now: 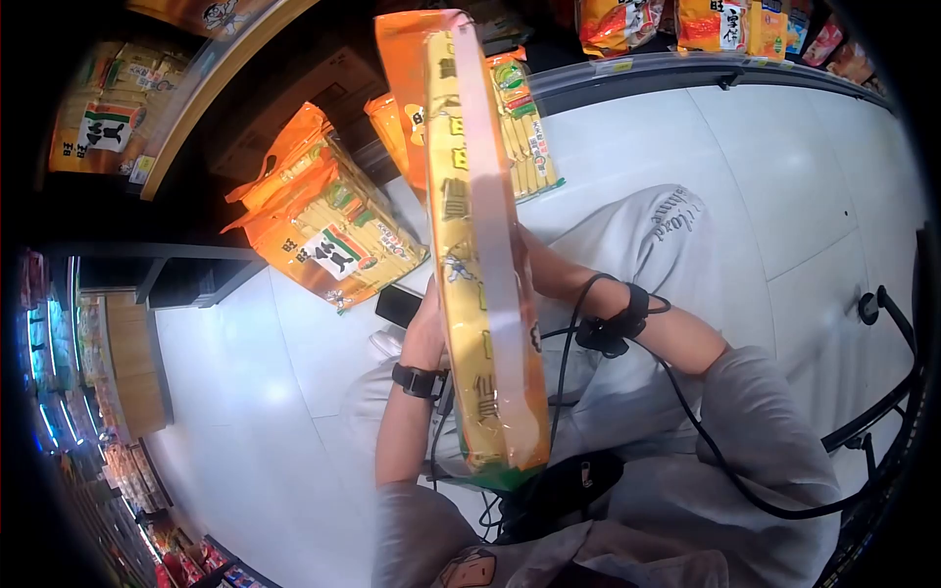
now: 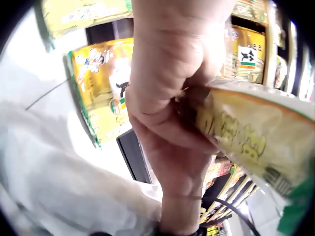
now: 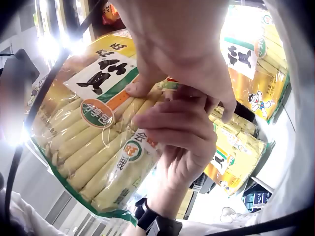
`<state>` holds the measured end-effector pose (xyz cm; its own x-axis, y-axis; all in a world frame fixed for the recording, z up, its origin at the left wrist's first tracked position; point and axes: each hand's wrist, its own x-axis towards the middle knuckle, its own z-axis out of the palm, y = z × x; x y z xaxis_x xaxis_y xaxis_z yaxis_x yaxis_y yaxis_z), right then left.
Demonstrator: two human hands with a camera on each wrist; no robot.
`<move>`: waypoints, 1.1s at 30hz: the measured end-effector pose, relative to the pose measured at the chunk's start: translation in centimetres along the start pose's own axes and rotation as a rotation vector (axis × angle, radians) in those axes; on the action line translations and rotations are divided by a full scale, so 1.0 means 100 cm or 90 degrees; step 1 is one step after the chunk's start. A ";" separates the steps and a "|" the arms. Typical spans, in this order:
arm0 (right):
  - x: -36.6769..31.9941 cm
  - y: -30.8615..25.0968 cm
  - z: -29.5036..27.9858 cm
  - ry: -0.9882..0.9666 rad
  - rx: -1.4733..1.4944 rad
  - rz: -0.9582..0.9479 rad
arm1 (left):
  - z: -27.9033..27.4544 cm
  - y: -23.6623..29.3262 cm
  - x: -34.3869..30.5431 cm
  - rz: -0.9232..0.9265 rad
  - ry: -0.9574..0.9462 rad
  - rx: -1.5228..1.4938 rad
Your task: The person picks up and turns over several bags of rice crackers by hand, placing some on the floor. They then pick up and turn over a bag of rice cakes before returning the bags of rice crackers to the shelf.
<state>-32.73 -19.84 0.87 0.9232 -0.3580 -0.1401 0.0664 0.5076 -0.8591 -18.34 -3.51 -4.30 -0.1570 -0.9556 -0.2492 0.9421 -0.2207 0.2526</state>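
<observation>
A large orange and yellow bag of rice crackers [image 1: 456, 216] is held up on edge in front of me, its narrow side facing the head camera. My left hand [image 3: 182, 132] grips the edge of this bag with curled fingers. From the other side my right hand [image 3: 182, 61] holds it as well, thumb on the printed front near the left hand's fingers. Individually wrapped crackers show through the clear part in the right wrist view. In the head view the bag hides most of the right hand.
A similar cracker bag [image 1: 333, 240] leans on the floor by the low shelf, and another bag [image 1: 529, 127] stands behind the held one. A dark flat object [image 1: 397, 307] lies near the left wrist. Shelves with packaged snacks [image 1: 618, 24] run along the back. A loose black cable [image 1: 686, 416] crosses my right arm.
</observation>
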 end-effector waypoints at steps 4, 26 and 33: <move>0.016 0.008 -0.002 0.095 0.087 -0.059 | 0.020 0.008 -0.027 0.159 0.141 0.090; 0.022 -0.057 -0.028 0.288 -0.068 -0.343 | 0.075 0.077 -0.020 0.413 0.351 0.787; 0.018 -0.051 -0.034 0.195 -0.174 -0.189 | 0.076 0.076 -0.020 0.511 0.364 0.649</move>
<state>-32.73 -25.72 3.33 0.7227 -0.6906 0.0269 0.1703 0.1403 -0.9754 -13.15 -4.72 5.19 0.6821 -0.7312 0.0065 0.0549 0.0601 0.9967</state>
